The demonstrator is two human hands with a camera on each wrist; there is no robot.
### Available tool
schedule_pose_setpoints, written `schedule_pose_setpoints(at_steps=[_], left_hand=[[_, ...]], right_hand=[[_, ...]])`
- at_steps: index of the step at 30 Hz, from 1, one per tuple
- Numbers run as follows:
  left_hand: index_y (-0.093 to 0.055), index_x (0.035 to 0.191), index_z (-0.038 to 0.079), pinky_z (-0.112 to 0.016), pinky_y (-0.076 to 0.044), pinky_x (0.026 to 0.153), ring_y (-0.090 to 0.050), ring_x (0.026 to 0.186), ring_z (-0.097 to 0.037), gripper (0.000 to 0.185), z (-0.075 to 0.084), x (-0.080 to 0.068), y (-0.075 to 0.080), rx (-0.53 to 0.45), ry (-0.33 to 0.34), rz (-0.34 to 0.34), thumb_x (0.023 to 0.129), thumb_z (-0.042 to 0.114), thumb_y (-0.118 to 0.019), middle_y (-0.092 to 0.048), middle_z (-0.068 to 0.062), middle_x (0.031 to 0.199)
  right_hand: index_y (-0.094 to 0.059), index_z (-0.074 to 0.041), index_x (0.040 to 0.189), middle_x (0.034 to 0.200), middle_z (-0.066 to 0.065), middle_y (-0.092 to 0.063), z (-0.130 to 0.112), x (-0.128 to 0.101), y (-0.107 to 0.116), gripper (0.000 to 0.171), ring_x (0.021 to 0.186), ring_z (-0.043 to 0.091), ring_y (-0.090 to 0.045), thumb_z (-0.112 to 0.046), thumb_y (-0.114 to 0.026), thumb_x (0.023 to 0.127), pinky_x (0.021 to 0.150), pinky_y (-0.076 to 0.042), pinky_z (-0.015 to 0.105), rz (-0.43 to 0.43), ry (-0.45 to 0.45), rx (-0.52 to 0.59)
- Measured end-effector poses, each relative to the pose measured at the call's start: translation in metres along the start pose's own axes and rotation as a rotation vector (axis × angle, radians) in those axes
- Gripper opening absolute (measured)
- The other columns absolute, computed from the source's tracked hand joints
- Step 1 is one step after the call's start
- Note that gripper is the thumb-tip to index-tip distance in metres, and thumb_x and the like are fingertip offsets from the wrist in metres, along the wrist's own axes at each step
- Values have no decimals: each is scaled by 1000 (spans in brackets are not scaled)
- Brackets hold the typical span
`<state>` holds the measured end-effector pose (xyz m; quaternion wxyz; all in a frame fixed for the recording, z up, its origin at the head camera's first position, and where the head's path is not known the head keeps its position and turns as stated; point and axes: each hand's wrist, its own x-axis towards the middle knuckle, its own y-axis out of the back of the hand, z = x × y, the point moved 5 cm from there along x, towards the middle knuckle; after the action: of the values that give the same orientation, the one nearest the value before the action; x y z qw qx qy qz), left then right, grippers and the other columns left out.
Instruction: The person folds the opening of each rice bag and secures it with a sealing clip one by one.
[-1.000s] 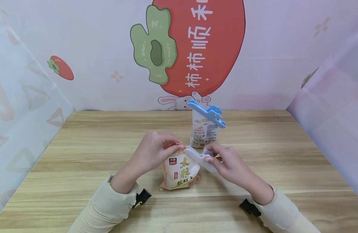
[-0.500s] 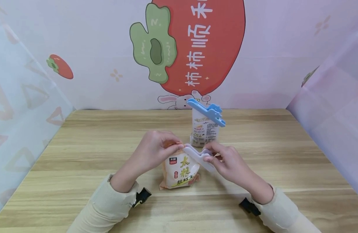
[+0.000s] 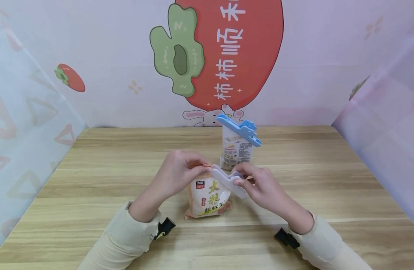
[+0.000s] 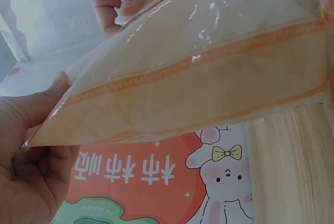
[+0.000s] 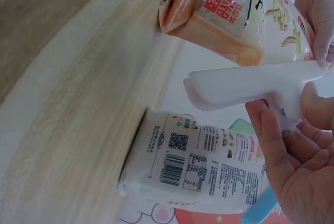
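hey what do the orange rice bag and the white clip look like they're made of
Rice bag: thin glossy plastic film, apparently; the left wrist view shows bright glare and a see-through panel between orange seams. White clip: looks like rigid moulded plastic, smooth with a soft sheen and rounded edges in the right wrist view. The left hand pinches the bag's top; the right hand holds the clip.

light: bright, even, soft | shadows: faint under the sleeves on the table (image 3: 92, 176) | glare: on rice bag (image 4: 209, 41) film – wrist views | blur: close parts soft | edges: wide-angle bend
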<state>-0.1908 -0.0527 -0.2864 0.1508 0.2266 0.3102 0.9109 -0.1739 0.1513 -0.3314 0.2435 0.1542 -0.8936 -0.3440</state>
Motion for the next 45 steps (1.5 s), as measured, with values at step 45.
schedule_pose_setpoints(at_steps=[45], left_hand=[[-76, 87, 3, -23, -44, 54, -61, 71, -12, 19, -42, -12, -2, -303, 365, -162, 82, 20, -82, -76, -6, 82]], right_hand=[[-65, -4, 109, 100, 9, -73, -4, 7, -2, 18, 87, 17, -65, -15, -64, 94, 69, -56, 23, -47, -75, 64]])
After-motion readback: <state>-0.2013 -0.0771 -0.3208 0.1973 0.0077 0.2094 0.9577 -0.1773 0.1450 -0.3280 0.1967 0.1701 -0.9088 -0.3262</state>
